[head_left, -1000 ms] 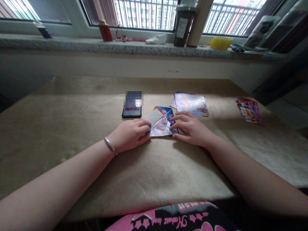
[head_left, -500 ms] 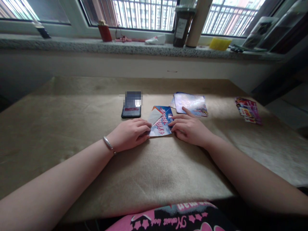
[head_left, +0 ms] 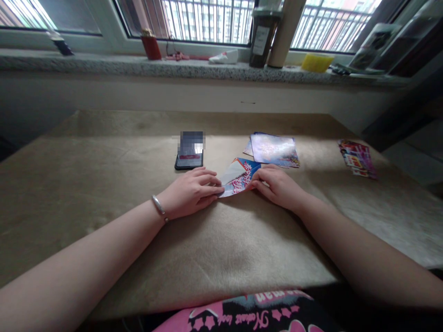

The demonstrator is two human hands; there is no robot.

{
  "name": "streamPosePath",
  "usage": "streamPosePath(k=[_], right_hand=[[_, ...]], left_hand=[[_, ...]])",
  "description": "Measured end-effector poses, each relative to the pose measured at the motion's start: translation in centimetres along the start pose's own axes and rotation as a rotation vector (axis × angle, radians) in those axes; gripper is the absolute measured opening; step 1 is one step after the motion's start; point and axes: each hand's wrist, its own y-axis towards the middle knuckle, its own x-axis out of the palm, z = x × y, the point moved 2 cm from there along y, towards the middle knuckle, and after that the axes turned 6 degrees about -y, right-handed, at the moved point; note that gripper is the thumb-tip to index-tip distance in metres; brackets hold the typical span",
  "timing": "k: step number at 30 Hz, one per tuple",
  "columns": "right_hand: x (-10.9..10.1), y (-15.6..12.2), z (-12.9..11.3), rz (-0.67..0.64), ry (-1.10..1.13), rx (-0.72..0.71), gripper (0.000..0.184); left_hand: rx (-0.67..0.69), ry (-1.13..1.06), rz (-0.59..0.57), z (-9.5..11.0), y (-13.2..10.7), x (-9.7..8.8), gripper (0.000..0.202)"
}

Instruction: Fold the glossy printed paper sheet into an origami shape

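Observation:
A partly folded sheet of printed paper (head_left: pixel 238 181), blue and white with red lettering and a strip of orange, lies between my hands at a slant. My right hand (head_left: pixel 277 186) pinches its right edge, which looks slightly lifted from the table. At the lower left corner, the fingertips of my left hand (head_left: pixel 195 190) are closed on the paper, with the thumb low beside the table. A silver bracelet (head_left: pixel 158 204) circles my left wrist. My fingers cover both side edges of the sheet.
A phone (head_left: pixel 190 154) lies beyond my left hand. Shiny printed sheets (head_left: pixel 275 148) are stacked behind my right hand. Colourful printed papers (head_left: pixel 358 159) lie far right on the tan table covering (head_left: pixel 138 258). The stone windowsill (head_left: pixel 194 69) holds a dark jar (head_left: pixel 262 41) and a yellow sponge-like block (head_left: pixel 316 62).
The paper has turned and shifted a little to the right, its right side rising. My right hand has gone from resting spread on it to pinching its edge. My left hand moved slightly right.

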Motion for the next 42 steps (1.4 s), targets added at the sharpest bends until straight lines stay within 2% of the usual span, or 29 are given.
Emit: streamPosePath(k=[6, 13, 17, 22, 29, 36, 42], right_hand=[[0.5, -0.3, 0.5, -0.052, 0.084, 0.222, 0.017], [1.0, 0.0, 1.0, -0.057, 0.143, 0.397, 0.021], [1.1, 0.2, 1.1, -0.094, 0.038, 0.387, 0.022], [1.2, 0.3, 1.1, -0.163, -0.082, 0.407, 0.023], [1.1, 0.3, 1.0, -0.203, -0.127, 0.443, 0.025], [0.8, 0.1, 1.2, -0.132, -0.046, 0.477, 0.021], [0.1, 0.0, 1.5, -0.006, 0.058, 0.485, 0.022]], left_hand=[[-0.035, -0.045, 0.000, 0.6, 0.4, 0.0, 0.023], [-0.106, -0.123, 0.034, 0.9, 0.4, 0.1, 0.018], [-0.127, -0.112, 0.039, 1.0, 0.4, 0.4, 0.018], [-0.224, -0.033, 0.037, 1.1, 0.2, 0.5, 0.019], [-0.088, 0.009, 0.022, 1.5, -0.1, 0.2, 0.026], [-0.055, 0.033, 0.031, 1.3, -0.2, 0.3, 0.027], [-0.022, 0.057, 0.026, 1.3, -0.1, 0.7, 0.030]])
